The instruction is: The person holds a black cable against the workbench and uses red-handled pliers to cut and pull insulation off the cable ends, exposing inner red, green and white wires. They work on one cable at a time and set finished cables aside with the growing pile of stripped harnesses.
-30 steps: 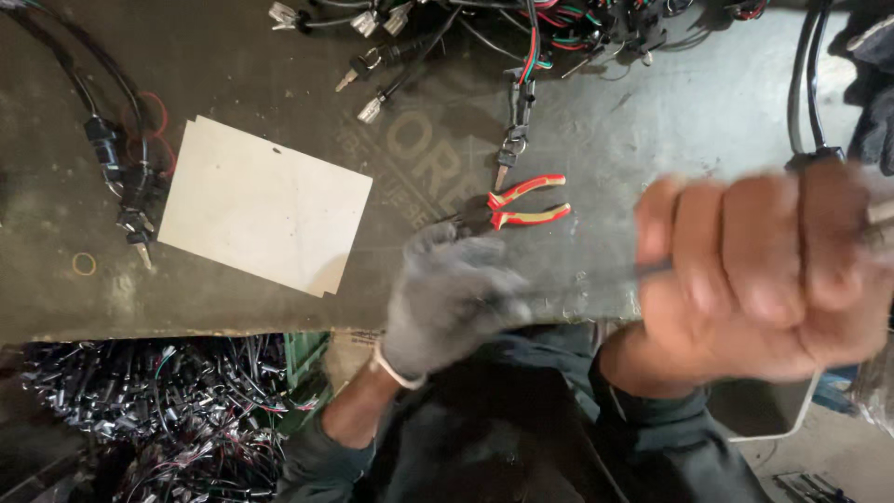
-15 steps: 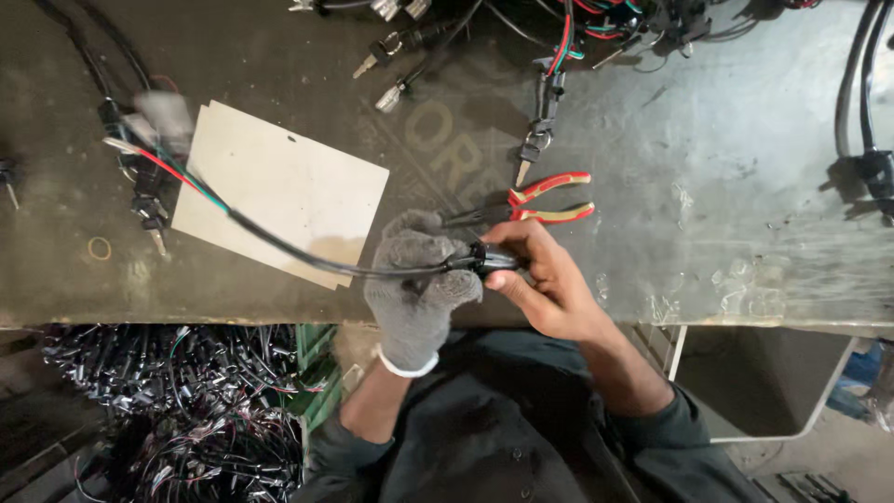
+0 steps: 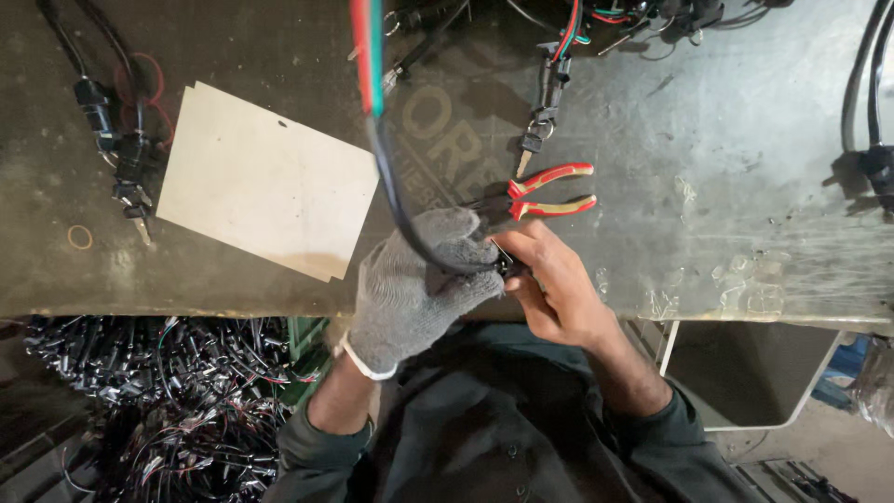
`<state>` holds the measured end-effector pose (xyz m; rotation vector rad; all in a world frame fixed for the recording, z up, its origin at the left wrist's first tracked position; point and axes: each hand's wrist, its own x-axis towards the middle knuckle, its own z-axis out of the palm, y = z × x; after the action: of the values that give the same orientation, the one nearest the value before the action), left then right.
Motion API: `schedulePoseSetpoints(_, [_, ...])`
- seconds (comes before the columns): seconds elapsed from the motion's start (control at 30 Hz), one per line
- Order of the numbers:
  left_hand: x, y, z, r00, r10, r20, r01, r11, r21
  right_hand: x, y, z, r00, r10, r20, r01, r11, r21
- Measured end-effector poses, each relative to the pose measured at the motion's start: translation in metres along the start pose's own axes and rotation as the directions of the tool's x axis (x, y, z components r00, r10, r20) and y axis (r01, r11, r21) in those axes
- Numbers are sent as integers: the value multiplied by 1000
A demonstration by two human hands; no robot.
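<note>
Right at the near edge of the worktop [image 3: 745,140], both hands meet over a black cable [image 3: 396,200]. The left hand [image 3: 419,284], in a grey knit glove, closes around the cable's lower bend, while the bare right hand [image 3: 549,279] pinches its dark end piece between fingertips. From there the cable rises toward the camera, showing red and green wires. Just beyond the knuckles lie red-and-yellow-handled pliers [image 3: 545,193]. To the left sits a blank beige card sheet [image 3: 265,182], rectangular and slightly skewed, beside a small black wire harness [image 3: 116,149].
</note>
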<state>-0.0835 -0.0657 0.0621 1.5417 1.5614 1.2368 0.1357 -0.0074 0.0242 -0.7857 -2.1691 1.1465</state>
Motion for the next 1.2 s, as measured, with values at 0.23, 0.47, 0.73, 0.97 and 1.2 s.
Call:
schedulePoseSetpoints(0.23, [-2,9,20,996,-89,-3,88,986,-138,-18,4,10,960,280,-3,-262,900,348])
schedulePoseSetpoints(0.47, [-4,-14,27,964,256,73,-242,957,-162,-19,12,13,853,473,219,-516,704,489])
schedulePoseSetpoints(0.73, [-18,-25,20,969,187,162,-106,905,-412,-18,17,10,816,422,395,-547,786,290])
schedulePoseSetpoints(0.97, [-25,-24,18,973,200,118,-104,830,-549,-32,30,14,758,94,645,-636,327,699])
schedulePoseSetpoints(1.2, [-19,-30,44,997,-77,-24,41,740,-671,-9,11,51,881,473,5,-378,699,607])
